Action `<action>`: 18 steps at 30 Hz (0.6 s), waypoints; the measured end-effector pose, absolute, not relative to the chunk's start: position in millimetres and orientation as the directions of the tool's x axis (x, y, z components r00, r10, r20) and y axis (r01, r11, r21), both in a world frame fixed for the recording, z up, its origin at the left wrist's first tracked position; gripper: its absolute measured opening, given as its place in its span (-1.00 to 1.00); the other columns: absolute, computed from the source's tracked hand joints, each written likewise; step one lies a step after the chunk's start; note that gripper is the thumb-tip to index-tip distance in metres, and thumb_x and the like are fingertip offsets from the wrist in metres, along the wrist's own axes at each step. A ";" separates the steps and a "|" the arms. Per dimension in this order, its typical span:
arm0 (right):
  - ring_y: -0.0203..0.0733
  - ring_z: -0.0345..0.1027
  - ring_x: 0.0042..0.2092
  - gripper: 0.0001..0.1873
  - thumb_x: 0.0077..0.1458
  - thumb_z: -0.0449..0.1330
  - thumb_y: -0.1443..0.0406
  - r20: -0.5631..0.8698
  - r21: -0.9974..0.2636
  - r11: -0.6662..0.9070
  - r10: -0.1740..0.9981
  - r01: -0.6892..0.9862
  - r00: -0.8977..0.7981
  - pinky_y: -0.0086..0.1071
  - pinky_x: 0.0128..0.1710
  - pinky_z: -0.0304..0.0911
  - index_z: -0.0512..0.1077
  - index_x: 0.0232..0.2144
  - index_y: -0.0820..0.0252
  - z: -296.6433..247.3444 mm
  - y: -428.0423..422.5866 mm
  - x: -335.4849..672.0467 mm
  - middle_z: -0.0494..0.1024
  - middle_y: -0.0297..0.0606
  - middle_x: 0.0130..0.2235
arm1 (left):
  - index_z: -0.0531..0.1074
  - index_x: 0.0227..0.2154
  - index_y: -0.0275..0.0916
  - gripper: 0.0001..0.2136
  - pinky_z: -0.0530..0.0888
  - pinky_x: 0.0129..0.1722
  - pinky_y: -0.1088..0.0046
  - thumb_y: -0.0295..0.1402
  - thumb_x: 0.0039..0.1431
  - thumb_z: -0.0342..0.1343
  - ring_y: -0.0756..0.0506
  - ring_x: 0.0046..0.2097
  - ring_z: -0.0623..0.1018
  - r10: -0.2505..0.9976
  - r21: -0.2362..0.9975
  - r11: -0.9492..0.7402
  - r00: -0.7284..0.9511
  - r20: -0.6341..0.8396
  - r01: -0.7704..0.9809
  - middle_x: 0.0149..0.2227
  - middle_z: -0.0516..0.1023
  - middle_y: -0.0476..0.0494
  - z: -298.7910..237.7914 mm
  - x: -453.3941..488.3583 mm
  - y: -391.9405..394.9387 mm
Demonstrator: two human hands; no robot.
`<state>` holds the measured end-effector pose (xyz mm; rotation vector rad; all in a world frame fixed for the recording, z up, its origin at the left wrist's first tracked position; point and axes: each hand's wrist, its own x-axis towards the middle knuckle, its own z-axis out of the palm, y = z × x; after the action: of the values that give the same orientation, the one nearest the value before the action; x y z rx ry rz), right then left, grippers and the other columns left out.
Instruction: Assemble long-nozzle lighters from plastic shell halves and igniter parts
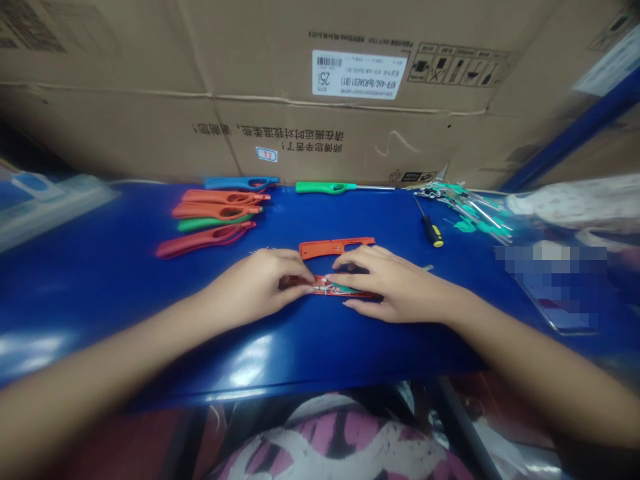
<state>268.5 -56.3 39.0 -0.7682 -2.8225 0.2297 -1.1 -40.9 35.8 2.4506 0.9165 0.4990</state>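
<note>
An orange half casing of a gas lighter lies on the blue table, with a green piece and thin white wires inside it. My left hand is closed on its left end, thumb and fingertips pinched together. Over its right part, my right hand bends around the casing, thumb on the near side and fingertips at the inner parts. The hands cover both ends of the casing. Just beyond lies the other orange casing half, close to my right fingers.
Several assembled lighter handles in orange, red, green and blue lie at the left back. A green lighter with a metal tube, a screwdriver and a pile of lighter parts lie farther right. A cardboard box stands behind the table.
</note>
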 end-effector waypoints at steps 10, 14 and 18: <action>0.06 0.19 0.28 -0.50 0.31 0.12 0.16 0.086 -0.171 0.880 0.462 0.444 -0.883 0.03 0.21 0.15 0.33 0.25 0.11 38.8 -58.8 267.9 0.29 0.01 0.30 | 0.65 -0.31 -0.18 -0.88 0.44 -0.40 0.53 -0.27 0.17 0.28 -0.01 -0.39 0.55 0.743 0.667 -0.543 0.662 0.099 0.510 -0.33 0.64 -0.08 31.5 -2.2 -32.6; 0.06 0.20 0.27 -0.49 0.31 0.12 0.18 0.084 -0.159 0.880 0.464 0.448 -0.882 0.03 0.21 0.15 0.31 0.26 0.13 36.1 -57.8 268.8 0.31 0.01 0.29 | 0.65 -0.30 -0.18 -0.86 0.42 -0.44 0.55 -0.24 0.16 0.29 0.00 -0.41 0.54 0.740 0.681 -0.527 0.669 0.072 0.509 -0.33 0.64 -0.07 32.9 -3.9 -30.9; 0.02 0.25 0.22 -0.50 0.31 0.12 0.22 0.108 -0.168 0.874 0.476 0.456 -0.873 -0.01 0.17 0.20 0.31 0.25 0.18 35.2 -56.7 268.8 0.37 0.02 0.24 | 0.65 -0.31 -0.19 -0.86 0.41 -0.43 0.54 -0.25 0.14 0.29 0.00 -0.40 0.53 0.755 0.701 -0.483 0.655 0.029 0.525 -0.35 0.63 -0.07 34.9 -3.7 -31.1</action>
<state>268.8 -56.7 35.2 -0.7244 -2.8989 0.2057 -3.7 -31.1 34.9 2.1983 0.9869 0.4409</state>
